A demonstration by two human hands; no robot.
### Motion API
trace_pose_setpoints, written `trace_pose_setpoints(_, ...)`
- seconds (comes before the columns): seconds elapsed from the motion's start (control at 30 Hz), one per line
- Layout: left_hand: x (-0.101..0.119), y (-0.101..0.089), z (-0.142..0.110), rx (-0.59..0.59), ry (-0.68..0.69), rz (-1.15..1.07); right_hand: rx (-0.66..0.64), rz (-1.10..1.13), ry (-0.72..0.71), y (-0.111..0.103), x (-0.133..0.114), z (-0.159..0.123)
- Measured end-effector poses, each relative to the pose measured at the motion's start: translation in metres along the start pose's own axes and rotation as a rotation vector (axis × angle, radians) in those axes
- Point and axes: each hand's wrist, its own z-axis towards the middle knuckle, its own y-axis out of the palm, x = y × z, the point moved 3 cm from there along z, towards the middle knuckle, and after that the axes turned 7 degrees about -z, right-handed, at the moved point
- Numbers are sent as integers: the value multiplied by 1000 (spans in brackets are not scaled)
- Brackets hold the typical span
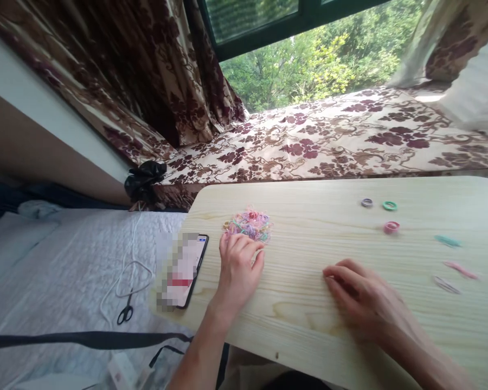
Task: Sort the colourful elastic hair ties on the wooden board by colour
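A heap of small coloured elastic bands lies on the pale wooden tabletop. My left hand rests just below the heap, its fingers curled and the fingertips touching the bands. My right hand lies knuckles up on the table further right, fingers bent down against the wood; nothing shows in it. Three small rolled bands, purple, green and pink, sit apart at the upper right. Three stretched bands, teal, pink and purple, lie right of them.
A phone lies on the table's left end. Off the table, small scissors and a white cable rest on a white quilt. A black scrunchie sits by the floral curtain and window seat.
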Motion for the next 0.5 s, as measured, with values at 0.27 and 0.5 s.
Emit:
trace_pose_setpoints(0.27,-29,-16,5,116,-76,77,16,-40,-23,5,4,-1)
trace_pose_setpoints(0.5,-26,-6,4,109,-30,99,22,-35,7,1,-2,1)
